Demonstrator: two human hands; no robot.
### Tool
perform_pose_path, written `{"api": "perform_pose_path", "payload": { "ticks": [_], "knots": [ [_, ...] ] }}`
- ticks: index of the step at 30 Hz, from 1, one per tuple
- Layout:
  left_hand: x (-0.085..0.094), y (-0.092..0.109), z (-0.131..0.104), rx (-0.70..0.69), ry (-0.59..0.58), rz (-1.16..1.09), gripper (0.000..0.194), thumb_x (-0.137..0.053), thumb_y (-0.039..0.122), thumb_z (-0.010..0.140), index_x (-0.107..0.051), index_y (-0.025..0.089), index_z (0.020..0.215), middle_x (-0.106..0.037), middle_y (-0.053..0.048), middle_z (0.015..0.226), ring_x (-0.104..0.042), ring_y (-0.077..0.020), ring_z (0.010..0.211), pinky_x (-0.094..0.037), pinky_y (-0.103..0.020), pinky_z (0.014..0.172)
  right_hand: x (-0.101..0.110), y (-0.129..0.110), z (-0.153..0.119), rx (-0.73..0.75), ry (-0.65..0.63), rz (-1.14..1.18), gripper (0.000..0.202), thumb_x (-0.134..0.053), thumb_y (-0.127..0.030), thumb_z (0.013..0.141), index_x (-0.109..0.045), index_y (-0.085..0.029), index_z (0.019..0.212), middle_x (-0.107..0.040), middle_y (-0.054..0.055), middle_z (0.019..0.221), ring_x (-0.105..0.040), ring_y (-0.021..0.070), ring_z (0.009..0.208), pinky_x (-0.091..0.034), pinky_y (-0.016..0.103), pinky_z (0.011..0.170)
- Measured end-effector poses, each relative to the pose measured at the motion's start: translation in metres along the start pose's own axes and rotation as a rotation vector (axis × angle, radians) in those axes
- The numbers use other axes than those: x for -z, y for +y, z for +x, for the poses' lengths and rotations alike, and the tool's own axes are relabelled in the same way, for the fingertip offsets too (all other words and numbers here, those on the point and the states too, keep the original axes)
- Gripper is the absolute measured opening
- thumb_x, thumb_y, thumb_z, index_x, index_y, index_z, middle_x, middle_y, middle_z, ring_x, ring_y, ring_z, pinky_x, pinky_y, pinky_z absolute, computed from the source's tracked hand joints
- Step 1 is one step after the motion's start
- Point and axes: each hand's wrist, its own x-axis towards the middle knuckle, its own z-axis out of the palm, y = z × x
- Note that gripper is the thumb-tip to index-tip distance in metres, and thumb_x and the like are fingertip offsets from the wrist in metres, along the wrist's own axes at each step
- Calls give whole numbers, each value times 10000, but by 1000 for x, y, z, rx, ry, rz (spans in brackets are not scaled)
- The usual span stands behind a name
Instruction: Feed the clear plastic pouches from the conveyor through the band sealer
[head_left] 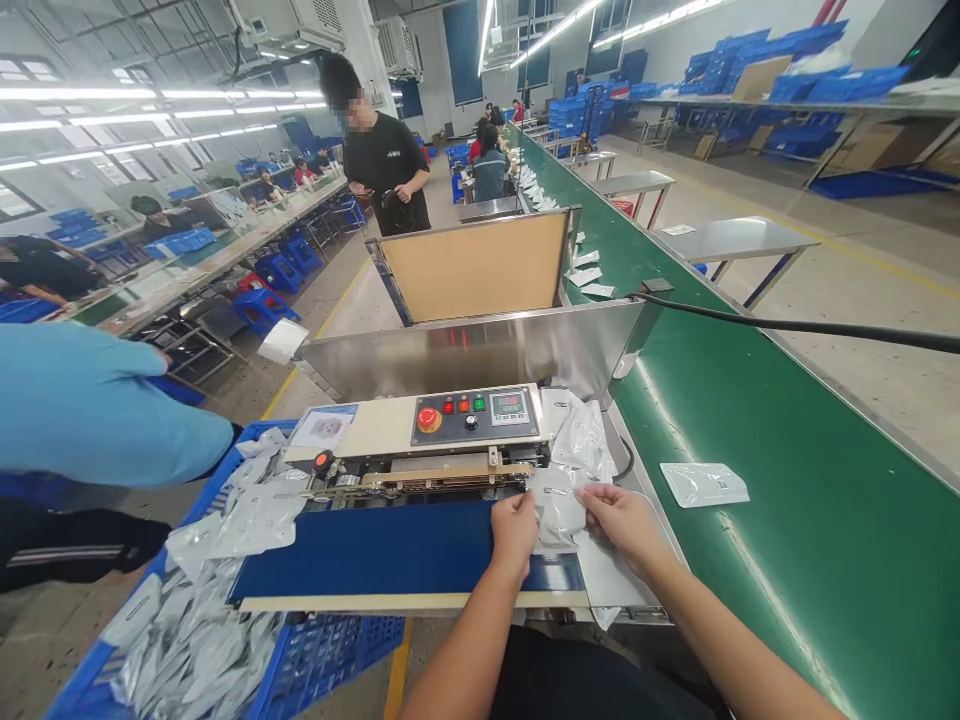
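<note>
A whitish plastic pouch (559, 510) is held by its two sides at the right end of a band sealing machine (375, 420). My left hand (516, 525) pinches its left edge close to the sealer's belts, fingers closed. My right hand (619, 515) grips its right edge between thumb and fingers. Just behind it, more pouches (581, 435) lie heaped beside the control panel (472, 415). Below the belts runs the machine's blue conveyor (367, 550). Another pouch (259, 515) hangs at the machine's left end, over the blue crate.
The blue crate (330, 660) at lower left holds many pouches. A green conveyor belt (795, 500) on the right carries a single flat pouch (705, 484). A black cable (810, 325) crosses it. A person in blue (105, 400) is at left; another stands behind the metal panel (480, 265).
</note>
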Motion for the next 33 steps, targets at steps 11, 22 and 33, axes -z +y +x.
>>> {"api": "perform_pose_path", "payload": {
  "ticks": [11,22,33],
  "knots": [
    [96,-1,-30,-183,493,-169,640,-854,670,843,-818,144,1206,-800,-185,1244,-773,-312,1125,-631,-392,947,78,-24,103,163,223,-525,528,-717,-665,777,-811,-168,927,-761,107,812,-680,267,753,-481,368,695],
    [62,13,-78,-249,340,-58,683,-765,762,889,-858,115,1089,-823,-192,1046,-793,-296,940,-678,-417,872,13,-35,161,158,234,-599,440,-710,-554,860,-758,-151,1030,-716,137,802,-665,299,843,-473,392,770],
    [24,22,-59,-356,113,21,592,-743,687,945,-856,141,1144,-814,-202,1129,-786,-322,1024,-658,-441,944,25,-55,73,369,23,-331,586,-801,-721,746,-784,-173,954,-519,-21,597,-417,145,592,-325,290,576]
  ]
}}
